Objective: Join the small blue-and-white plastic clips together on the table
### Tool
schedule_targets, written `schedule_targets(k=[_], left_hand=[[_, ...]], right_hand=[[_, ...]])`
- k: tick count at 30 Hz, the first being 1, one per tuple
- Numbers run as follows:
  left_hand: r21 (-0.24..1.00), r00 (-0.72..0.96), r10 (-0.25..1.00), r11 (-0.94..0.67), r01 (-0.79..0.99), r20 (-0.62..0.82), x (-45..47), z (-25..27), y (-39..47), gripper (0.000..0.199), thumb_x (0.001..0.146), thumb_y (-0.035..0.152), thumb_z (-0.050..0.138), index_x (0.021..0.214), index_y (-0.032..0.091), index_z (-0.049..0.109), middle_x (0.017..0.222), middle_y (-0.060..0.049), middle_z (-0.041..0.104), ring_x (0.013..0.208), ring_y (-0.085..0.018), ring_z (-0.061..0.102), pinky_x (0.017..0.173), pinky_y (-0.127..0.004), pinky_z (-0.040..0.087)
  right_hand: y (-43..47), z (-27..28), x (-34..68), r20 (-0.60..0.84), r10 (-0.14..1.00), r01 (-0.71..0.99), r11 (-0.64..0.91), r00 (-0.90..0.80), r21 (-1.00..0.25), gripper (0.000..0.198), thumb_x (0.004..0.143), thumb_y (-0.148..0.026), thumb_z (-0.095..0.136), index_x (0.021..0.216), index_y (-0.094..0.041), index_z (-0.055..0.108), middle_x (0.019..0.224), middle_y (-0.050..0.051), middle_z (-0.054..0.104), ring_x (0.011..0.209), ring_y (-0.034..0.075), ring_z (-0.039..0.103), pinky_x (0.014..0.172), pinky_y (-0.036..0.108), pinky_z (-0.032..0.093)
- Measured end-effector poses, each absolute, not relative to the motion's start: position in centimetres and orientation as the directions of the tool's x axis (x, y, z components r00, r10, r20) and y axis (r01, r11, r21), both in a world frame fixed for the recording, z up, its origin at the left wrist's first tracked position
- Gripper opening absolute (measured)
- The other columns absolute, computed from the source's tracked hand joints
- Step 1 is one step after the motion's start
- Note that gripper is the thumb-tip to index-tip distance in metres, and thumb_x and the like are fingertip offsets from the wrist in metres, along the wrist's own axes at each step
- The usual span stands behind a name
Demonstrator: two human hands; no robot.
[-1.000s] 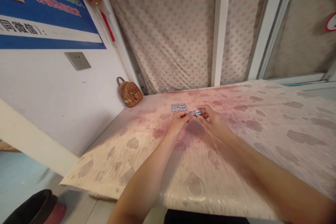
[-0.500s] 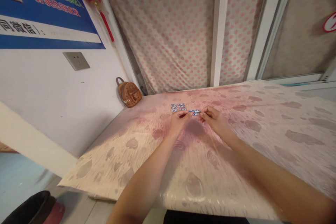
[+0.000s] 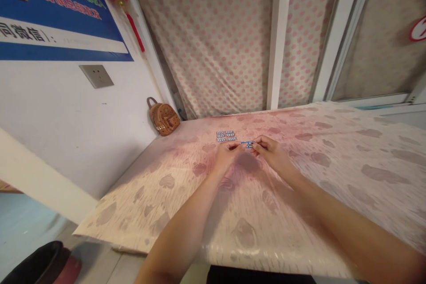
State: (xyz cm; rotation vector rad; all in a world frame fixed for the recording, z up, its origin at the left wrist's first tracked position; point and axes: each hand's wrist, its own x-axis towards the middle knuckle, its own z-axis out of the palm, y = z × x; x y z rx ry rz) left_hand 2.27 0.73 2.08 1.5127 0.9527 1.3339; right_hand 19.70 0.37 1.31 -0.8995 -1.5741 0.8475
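Between my two hands is a small blue-and-white piece [image 3: 248,143], held just above the table; its exact kind is too small to make out. My left hand [image 3: 228,151] pinches its left end between thumb and finger. At the other end, the fingers of my right hand [image 3: 269,147] are closed on it and cover part of it. Just beyond my left hand, several similar small blue-and-white striped pieces [image 3: 221,136] lie on the cloth in two columns.
A patterned cloth [image 3: 246,230] with leaf shapes covers the table. A small brown backpack-shaped bag [image 3: 164,118] leans near the wall at the far left corner. A polka-dot curtain [image 3: 226,44] hangs behind the table. On the floor at lower left is a dark, open-topped container [image 3: 43,266].
The small blue-and-white piece has turned between my fingers, so less of its white face shows. My right fingers have shifted slightly over it. The pieces on the table stay put.
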Motion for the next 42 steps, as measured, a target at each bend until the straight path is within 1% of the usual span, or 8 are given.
schedule_targets(k=[5,11,14,18,25,34,39,42], left_hand=[[0.955,0.100,0.950,-0.297,-0.011,0.297,2.1,2.3,0.6,0.032,0.078,0.046,0.072,0.079,0.014,0.075,0.069,-0.002,0.064,0.064,-0.012,0.052,0.064,-0.025,0.039],[0.950,0.105,0.944,-0.312,-0.012,0.311,2.3,2.4,0.5,0.022,0.075,0.036,0.075,0.077,0.014,0.074,0.071,-0.003,0.066,0.065,-0.011,0.054,0.065,-0.025,0.040],[0.955,0.072,0.953,-0.295,-0.023,0.296,2.3,2.4,0.4,0.021,0.074,0.035,0.076,0.076,0.014,0.073,0.070,-0.002,0.065,0.065,-0.011,0.054,0.065,-0.025,0.039],[0.962,0.071,0.960,-0.272,-0.018,0.272,2.2,2.6,0.3,0.023,0.073,0.037,0.076,0.076,0.014,0.073,0.067,-0.001,0.063,0.062,-0.011,0.051,0.063,-0.025,0.039],[0.965,0.101,0.960,-0.260,-0.033,0.262,2.2,2.6,0.3,0.026,0.072,0.039,0.077,0.079,0.014,0.074,0.070,-0.003,0.065,0.064,-0.012,0.053,0.065,-0.026,0.040],[0.968,0.094,0.964,-0.243,-0.061,0.248,1.9,2.1,0.8,0.026,0.071,0.039,0.078,0.076,0.014,0.073,0.067,-0.001,0.063,0.063,-0.011,0.052,0.064,-0.025,0.039],[0.978,0.169,0.965,-0.208,0.015,0.203,1.6,1.0,1.4,0.026,0.071,0.038,0.077,0.072,0.014,0.070,0.064,-0.001,0.060,0.059,-0.010,0.049,0.060,-0.025,0.035],[0.982,0.182,0.972,-0.167,0.084,0.150,1.2,0.3,2.0,0.021,0.069,0.033,0.077,0.069,0.014,0.068,0.062,0.000,0.060,0.056,-0.009,0.048,0.059,-0.024,0.035]], right_hand=[[0.6,1.0,19.8,0.419,0.903,0.134,0.429,-0.100,-0.893,0.023,0.088,-0.043,0.060,0.080,-0.021,0.058,0.070,0.001,0.066,0.065,0.017,0.062,0.068,0.032,0.049],[0.6,0.9,19.6,0.413,0.903,0.131,0.426,-0.117,-0.895,0.022,0.087,-0.042,0.058,0.079,-0.021,0.057,0.069,0.002,0.065,0.064,0.016,0.062,0.066,0.031,0.049],[0.0,1.4,19.5,0.460,0.881,0.213,0.473,-0.113,-0.855,0.018,0.086,-0.037,0.060,0.097,-0.022,0.059,0.075,0.001,0.066,0.067,0.017,0.062,0.068,0.032,0.050],[-1.0,2.4,19.4,0.543,0.821,0.423,0.561,-0.177,-0.711,0.037,0.085,-0.028,0.061,0.121,-0.026,0.058,0.098,0.004,0.070,0.081,0.019,0.066,0.077,0.033,0.052],[-1.4,2.7,19.5,0.599,0.760,0.479,0.636,-0.253,-0.604,0.025,0.090,-0.025,0.053,0.113,-0.027,0.063,0.109,0.004,0.070,0.091,0.020,0.067,0.079,0.032,0.051],[-1.1,2.3,19.4,0.529,0.827,0.439,0.555,-0.193,-0.707,0.027,0.087,-0.032,0.056,0.113,-0.025,0.060,0.091,0.002,0.069,0.078,0.017,0.064,0.072,0.029,0.048],[0.9,0.3,20.0,0.410,0.893,0.411,0.450,-0.185,-0.793,0.016,0.086,-0.038,0.053,0.081,-0.023,0.059,0.070,0.000,0.064,0.065,0.016,0.059,0.062,0.028,0.044],[1.6,-0.6,20.1,0.349,0.914,0.394,0.404,-0.207,-0.826,0.018,0.083,-0.038,0.052,0.074,-0.023,0.057,0.067,0.000,0.064,0.061,0.016,0.060,0.060,0.028,0.044]])
